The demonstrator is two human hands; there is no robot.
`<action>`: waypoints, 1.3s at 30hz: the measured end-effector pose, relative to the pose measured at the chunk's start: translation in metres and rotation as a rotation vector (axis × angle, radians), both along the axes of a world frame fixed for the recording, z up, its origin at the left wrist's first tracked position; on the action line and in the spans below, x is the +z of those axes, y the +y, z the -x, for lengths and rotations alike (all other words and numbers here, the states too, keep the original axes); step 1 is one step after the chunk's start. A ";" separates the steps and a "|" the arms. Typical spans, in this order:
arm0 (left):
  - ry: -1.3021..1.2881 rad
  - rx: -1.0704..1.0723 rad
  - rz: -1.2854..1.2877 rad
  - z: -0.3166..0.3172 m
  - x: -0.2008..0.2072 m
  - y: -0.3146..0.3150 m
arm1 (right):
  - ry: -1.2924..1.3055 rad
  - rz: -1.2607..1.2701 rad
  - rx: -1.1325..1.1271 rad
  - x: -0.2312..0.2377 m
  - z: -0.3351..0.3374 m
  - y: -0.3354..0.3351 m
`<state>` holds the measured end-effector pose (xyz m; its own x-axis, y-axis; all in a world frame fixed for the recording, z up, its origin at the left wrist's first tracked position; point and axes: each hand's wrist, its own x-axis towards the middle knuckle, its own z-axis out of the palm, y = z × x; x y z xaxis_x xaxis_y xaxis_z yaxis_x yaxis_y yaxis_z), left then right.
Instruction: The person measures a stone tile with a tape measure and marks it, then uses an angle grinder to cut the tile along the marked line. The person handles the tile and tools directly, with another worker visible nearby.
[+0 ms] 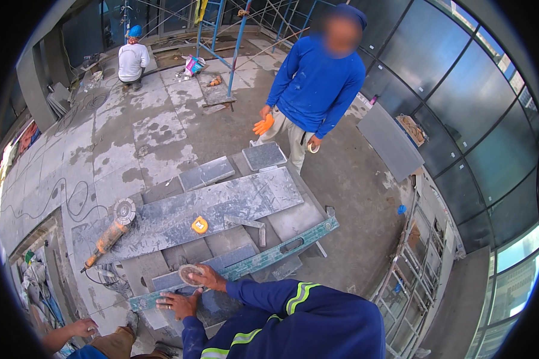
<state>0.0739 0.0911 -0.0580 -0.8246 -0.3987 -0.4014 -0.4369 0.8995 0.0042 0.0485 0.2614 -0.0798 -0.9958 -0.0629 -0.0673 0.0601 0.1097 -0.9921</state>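
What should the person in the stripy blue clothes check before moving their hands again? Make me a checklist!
1. Round disc held in the right hand: ok.
2. Left hand gloved: not ok, it's bare.
3. Orange grinder lying with nobody touching it: ok.
4. Grinder switched off: cannot tell.
5. Yellow tape measure apart from both hands: ok.
6. Co-worker's hand, lower left, apart from theirs: ok.

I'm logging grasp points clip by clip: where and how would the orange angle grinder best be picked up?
Likely around the orange body of the angle grinder, the left hand coming from the near left: its narrow tail points that way, while the round disc sits at the far end, best kept clear of.
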 end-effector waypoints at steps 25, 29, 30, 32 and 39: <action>-0.097 0.083 -0.082 0.003 0.048 0.009 | -0.034 -0.010 0.038 0.022 -0.002 0.001; -0.102 0.108 -0.147 0.003 0.070 0.017 | -0.027 0.021 0.033 0.021 -0.003 0.005; -0.105 0.109 -0.151 0.002 0.071 0.020 | -0.015 0.030 0.024 0.017 -0.003 0.007; -0.066 0.082 -0.082 0.000 0.047 0.015 | -0.066 0.071 0.044 0.016 0.000 0.008; -0.046 0.109 -0.165 0.006 0.061 0.021 | -0.183 0.173 -0.028 0.027 0.026 0.011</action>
<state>0.0683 0.1122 0.0025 -0.7594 -0.4097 -0.5053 -0.5344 0.8359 0.1254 0.0228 0.2720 -0.0527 -0.9696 -0.0615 -0.2369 0.2407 -0.0651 -0.9684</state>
